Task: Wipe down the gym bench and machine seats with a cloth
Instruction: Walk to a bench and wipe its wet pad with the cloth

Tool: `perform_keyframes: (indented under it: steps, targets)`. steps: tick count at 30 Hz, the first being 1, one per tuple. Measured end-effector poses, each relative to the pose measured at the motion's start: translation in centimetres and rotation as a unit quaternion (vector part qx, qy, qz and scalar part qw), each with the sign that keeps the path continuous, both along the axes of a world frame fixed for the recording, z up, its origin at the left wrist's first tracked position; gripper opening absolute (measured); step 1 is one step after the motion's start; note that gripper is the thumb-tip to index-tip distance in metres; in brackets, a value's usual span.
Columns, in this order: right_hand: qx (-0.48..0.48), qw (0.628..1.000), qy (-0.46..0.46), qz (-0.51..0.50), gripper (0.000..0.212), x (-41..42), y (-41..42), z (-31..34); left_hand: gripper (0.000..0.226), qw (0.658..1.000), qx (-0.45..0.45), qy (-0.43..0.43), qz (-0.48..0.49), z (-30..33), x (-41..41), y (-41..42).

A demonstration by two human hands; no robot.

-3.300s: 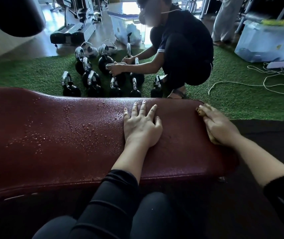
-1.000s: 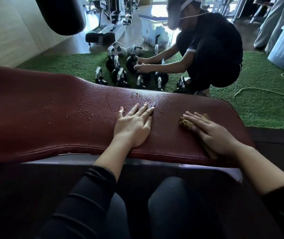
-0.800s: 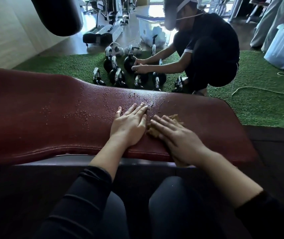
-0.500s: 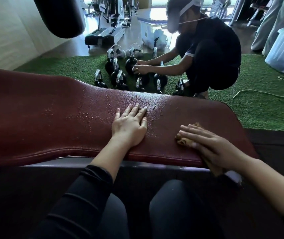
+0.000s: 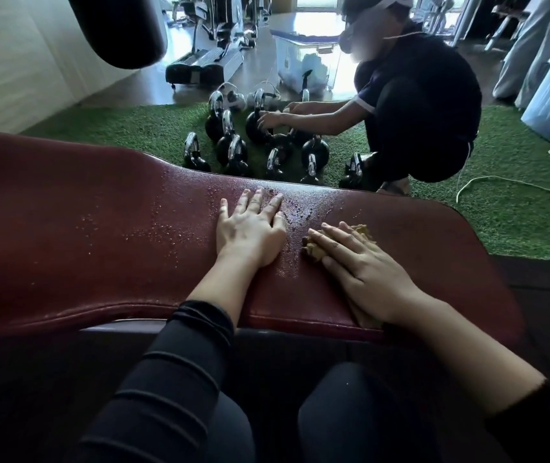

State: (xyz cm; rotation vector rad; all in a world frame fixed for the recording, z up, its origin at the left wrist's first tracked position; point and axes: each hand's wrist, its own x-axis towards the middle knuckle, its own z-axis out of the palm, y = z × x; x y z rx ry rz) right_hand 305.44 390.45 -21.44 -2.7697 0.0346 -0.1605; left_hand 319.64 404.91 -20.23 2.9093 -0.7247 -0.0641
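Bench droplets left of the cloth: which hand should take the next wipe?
Right hand: it already presses the cloth flat on the bench, right beside the droplets. The left hand lies flat and empty on the pad, bracing; probably it must lift aside first.

left hand (image 5: 250, 233) flat on bench (image 5: 100, 248) | right hand (image 5: 364, 265) presses cloth (image 5: 362, 230) (droplets between)

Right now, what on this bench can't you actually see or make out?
Head view only:
- Cloth: mostly hidden beneath the right hand; its full extent is unclear.
- Bench left end: cut off by the frame edge.
- Bench surface under the left hand: covered, wetness unknown.
- Bench frame below the pad: too dark.
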Motion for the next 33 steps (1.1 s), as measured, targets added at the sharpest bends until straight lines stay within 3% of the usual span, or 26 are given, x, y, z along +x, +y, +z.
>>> perform_keyframes:
  steps: [8,11,14,17,21,25,30,33]
  targets:
    - [0.001,0.999,0.023,-0.04,0.047,11.4,-1.8,0.3,0.052,1.0,-0.01,-0.017,0.011,-0.4,0.7,-0.4]
    - [0.054,0.995,0.037,-0.069,0.043,14.2,-5.4,0.4,0.052,1.0,-0.014,-0.018,0.009,-0.4,0.7,-0.3]
    - [0.085,0.988,0.043,-0.122,0.037,13.1,-9.0,0.2,0.052,1.0,-0.014,-0.015,0.006,-0.4,0.6,-0.2]
    - [0.053,0.989,0.012,-0.14,0.042,9.4,-9.0,-0.4,0.052,1.0,-0.014,-0.017,0.006,-0.5,0.5,-0.3]
    - [0.01,0.994,0.011,-0.111,0.049,5.7,-5.0,-0.5,0.053,1.0,-0.009,-0.019,0.009,-0.5,0.5,-0.4]
    - [-0.035,0.996,-0.022,-0.074,0.047,7.9,-1.3,-0.1,0.055,1.0,-0.008,-0.024,0.017,-0.6,0.5,-0.6]
    - [0.048,0.996,0.02,-0.066,0.045,14.8,-3.3,0.4,0.055,1.0,-0.008,-0.021,0.017,-0.5,0.6,-0.5]
    - [0.089,0.987,0.045,-0.125,0.043,14.4,-8.0,0.3,0.056,1.0,-0.01,-0.018,0.011,-0.5,0.5,-0.3]
